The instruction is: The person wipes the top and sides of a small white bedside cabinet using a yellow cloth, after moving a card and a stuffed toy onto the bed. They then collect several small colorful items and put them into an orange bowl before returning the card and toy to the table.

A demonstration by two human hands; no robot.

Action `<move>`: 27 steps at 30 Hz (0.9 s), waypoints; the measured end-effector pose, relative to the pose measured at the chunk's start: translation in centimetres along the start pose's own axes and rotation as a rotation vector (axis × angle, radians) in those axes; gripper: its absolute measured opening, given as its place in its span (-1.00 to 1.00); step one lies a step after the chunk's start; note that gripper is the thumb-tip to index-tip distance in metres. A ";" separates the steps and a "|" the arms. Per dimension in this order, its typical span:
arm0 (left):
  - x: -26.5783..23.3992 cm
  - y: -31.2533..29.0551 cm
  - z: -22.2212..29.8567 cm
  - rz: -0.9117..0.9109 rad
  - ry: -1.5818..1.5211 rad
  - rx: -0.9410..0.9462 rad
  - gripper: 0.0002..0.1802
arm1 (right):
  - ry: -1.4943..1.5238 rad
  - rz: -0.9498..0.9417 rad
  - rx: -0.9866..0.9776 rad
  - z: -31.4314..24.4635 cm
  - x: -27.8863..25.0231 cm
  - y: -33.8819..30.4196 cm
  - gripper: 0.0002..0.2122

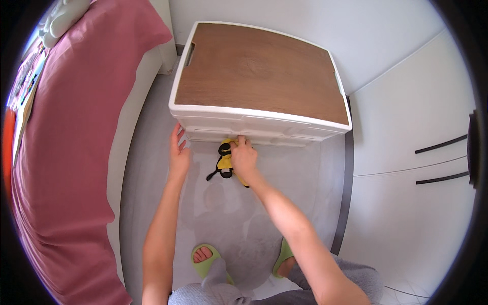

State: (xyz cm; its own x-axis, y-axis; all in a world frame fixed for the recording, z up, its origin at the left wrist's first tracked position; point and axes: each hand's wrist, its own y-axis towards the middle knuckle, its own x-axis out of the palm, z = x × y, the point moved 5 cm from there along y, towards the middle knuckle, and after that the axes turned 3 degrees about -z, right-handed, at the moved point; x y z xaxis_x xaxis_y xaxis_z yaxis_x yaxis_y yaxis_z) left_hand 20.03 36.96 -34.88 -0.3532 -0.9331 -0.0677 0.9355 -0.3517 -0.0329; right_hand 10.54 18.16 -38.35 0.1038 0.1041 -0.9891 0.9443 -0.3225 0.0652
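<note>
Two pale-green open-toed slippers (pixel 206 266) are nearest; beyond, my right hand (pixel 244 159) covers part of a yellow-and-black fabric item (pixel 224 162), though I cannot tell if it grips; my left hand (pixel 178 157), fingers spread, is near the front left corner of a white, brown-topped rectangular box (pixel 259 76), just behind the item.

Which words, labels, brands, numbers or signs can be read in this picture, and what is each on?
None can be read.
Book-like item on the pink sheet: coloured markings, too small and blurred to read.
White storage box with wood-grain top: no lettering visible.
Yellow-and-black toy: none visible, partly hidden by the right hand.
</note>
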 end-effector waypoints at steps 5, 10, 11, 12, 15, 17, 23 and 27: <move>-1.1 -0.1 -0.4 -0.029 -0.018 -0.065 -0.05 | 0.044 -0.035 0.206 8.4 -0.4 -2.9 -0.68; -0.6 -0.4 0.6 -0.072 0.004 -0.058 -0.08 | -0.236 -0.024 0.114 16.7 -1.3 -5.9 -0.67; -0.8 -0.5 0.7 -0.081 0.008 -0.073 -0.10 | -0.234 -0.017 0.117 17.6 -1.7 -6.0 -0.67; -1.0 -0.7 0.9 -0.084 0.011 -0.065 -0.10 | -0.205 -0.130 0.303 19.5 -1.7 -6.2 -0.67; -1.7 -1.3 1.2 -0.091 0.048 -0.033 -0.13 | -0.028 -0.231 0.668 23.7 -2.5 -6.3 -0.68; -1.7 -1.7 1.8 -0.071 0.091 -0.002 -0.20 | 0.116 -0.216 0.854 25.7 -1.9 -7.1 -0.69; 4.1 -2.7 3.5 -0.260 0.201 0.157 -0.45 | 0.128 0.110 1.010 20.8 3.3 -6.2 -0.43; 10.2 -4.4 9.9 -0.438 0.500 0.581 -0.49 | 0.283 0.118 0.839 13.7 2.7 -5.4 -0.46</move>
State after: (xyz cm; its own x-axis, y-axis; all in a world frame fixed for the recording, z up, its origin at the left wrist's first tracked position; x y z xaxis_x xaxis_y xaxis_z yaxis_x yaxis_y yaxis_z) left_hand 12.37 28.22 -25.58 -0.5153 -0.6112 -0.6008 0.5227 -0.7797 0.3449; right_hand 1.44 7.27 -43.22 0.3644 0.2190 -0.9051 0.3946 -0.9167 -0.0629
